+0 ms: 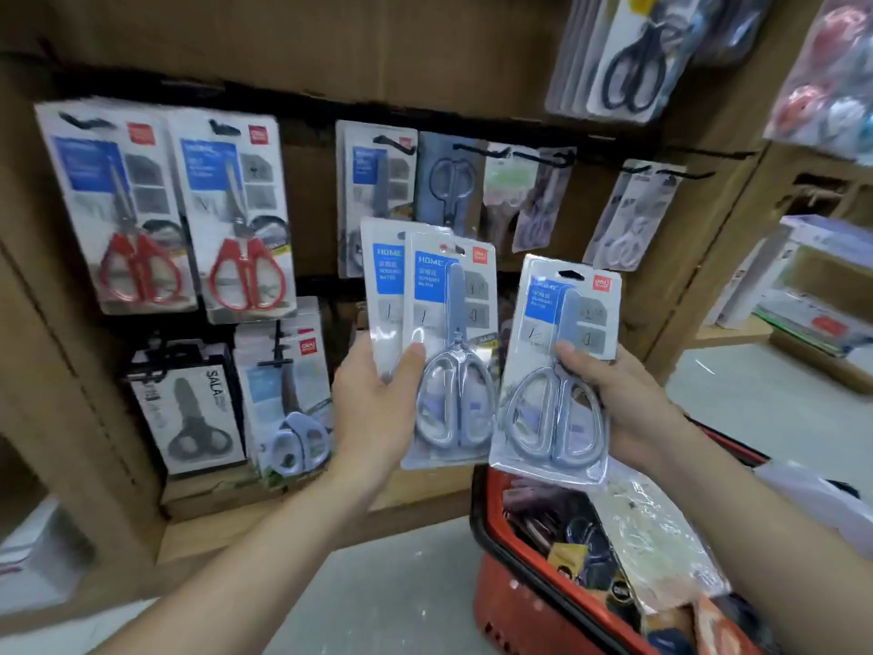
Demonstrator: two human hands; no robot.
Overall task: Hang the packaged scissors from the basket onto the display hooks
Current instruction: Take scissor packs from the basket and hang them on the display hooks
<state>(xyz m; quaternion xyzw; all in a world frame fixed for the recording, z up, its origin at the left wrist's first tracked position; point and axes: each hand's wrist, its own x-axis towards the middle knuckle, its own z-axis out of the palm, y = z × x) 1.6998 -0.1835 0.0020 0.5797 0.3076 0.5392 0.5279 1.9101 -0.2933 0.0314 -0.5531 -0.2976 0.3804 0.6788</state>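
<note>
The rear pack [383, 281] in the left hand [373, 411] is mostly covered by the front pack [453, 352]; only its blue label and left edge show, so its scissors cannot be made out. The red basket [508, 602] at 5 o'clock is cut off by the lower edge. Its contents are a dark jumble, partly under a crinkled clear bag [661, 550]. The packs on the hooks [543, 157] toward 12 and 1 o'clock are blurred.

The left hand, just left of centre, grips the two fanned packs, its thumb pressed on the front one. The right hand [619, 399] at 3 o'clock clamps the single pack [552, 371], with the thumb across its face. It is tilted slightly right and sits above the basket. Each pack is a white card with a blue "HOME" panel. On the front and single packs, grey-handled scissors sit under a clear blister with the blade sheathed. Red-handled scissors [141, 271] hang at 9 o'clock.
</note>
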